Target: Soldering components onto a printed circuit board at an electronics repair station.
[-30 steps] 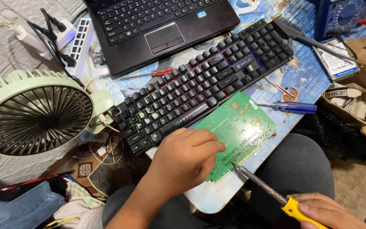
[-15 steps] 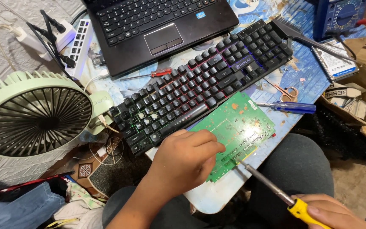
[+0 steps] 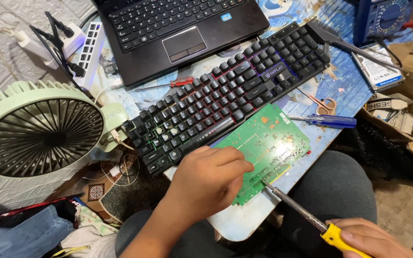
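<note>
Filling the frame's centre, the black keyboard (image 3: 225,95) lies diagonally above the green circuit board (image 3: 264,148). Left hand (image 3: 206,181), fingers curled, presses the board's lower-left end, steadying it; right hand (image 3: 371,239), lower right, grips the yellow-handled screwdriver (image 3: 302,215), tip touching the board's edge.

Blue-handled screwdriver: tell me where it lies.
In the head view the blue-handled screwdriver lies right of the green circuit board, just below the small scissors and the keyboard.
</note>
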